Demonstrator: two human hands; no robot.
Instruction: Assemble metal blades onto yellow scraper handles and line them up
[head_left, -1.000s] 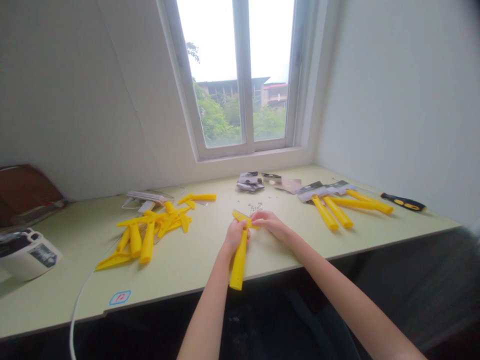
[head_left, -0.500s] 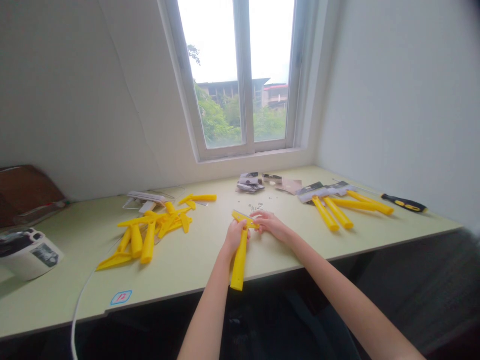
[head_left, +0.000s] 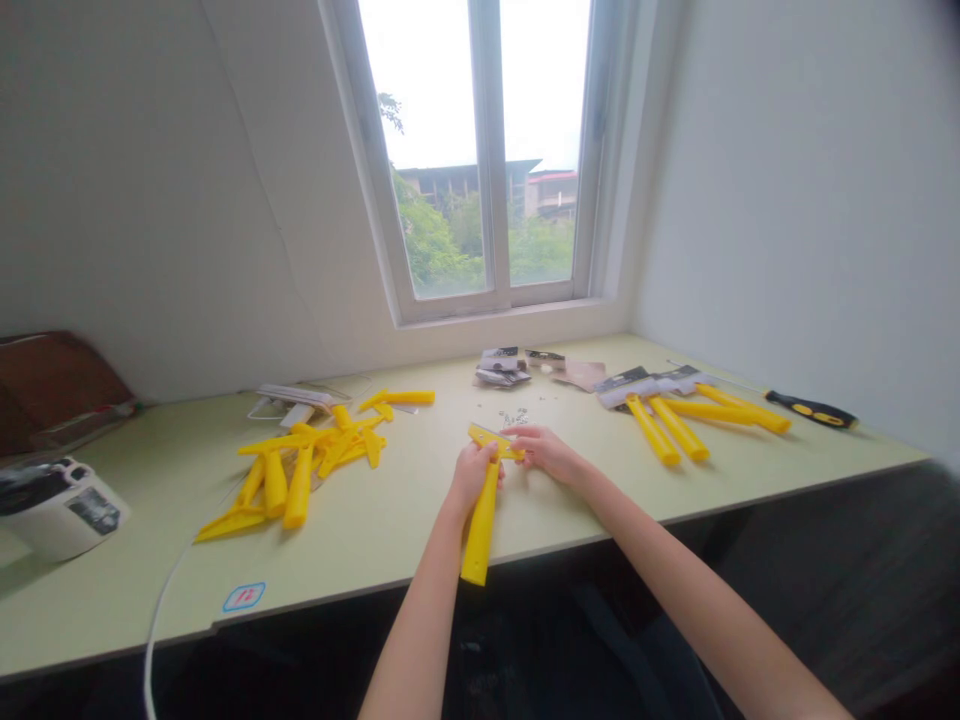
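left fingers (head_left: 474, 476) wrapped round yellow handle (head_left: 480, 525); right fingers (head_left: 525, 436) narrow on its flat head (head_left: 487, 437); handle held over table (head_left: 360, 560) edge; small screws (head_left: 511, 414) just beyond; yellow pieces (head_left: 300, 470) left; yellow handles (head_left: 679, 428) right

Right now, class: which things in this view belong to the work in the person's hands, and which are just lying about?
In use: left hand gripping yellow handle; right hand on yellow wedge.

Lying about: yellow pile, yellow handles, metal bits, packets, screwdriver, white appliance.
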